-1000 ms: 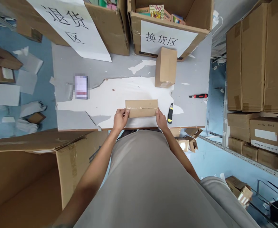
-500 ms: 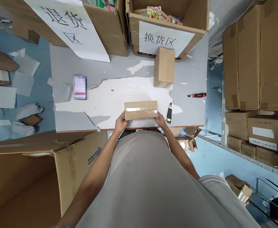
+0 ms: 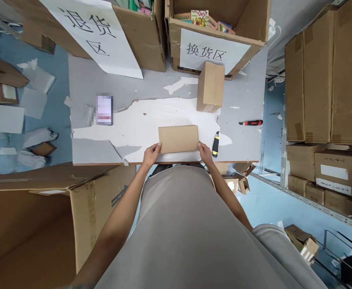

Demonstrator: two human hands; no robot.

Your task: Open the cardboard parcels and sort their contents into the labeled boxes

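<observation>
Brown cardboard makes up the small box point(image 3: 178, 139), its plain broad face turned up, over the near edge of the counter point(image 3: 242, 100); whether it rests there or is lifted slightly, I cannot tell. Taking the box as the clock's centre, the left hand point(image 3: 151, 155) pinches its end at eight o'clock and the right hand point(image 3: 205, 153) pinches the end at four, thumbs uppermost, other fingers partly hidden. It should handle as light and fairly stiff, with dry sides that grip well but could dent if squeezed hard in the middle. The short ends, near the corners, seem the best hold, keeping it level.

A yellow-and-black knife point(image 3: 215, 145) lies near three o'clock, and a red-and-black knife point(image 3: 251, 123) farther out between two and three. A taller box point(image 3: 211, 87) stands at one o'clock, before a large open box point(image 3: 175, 48). A blurred phone point(image 3: 104, 109) lies towards ten.
</observation>
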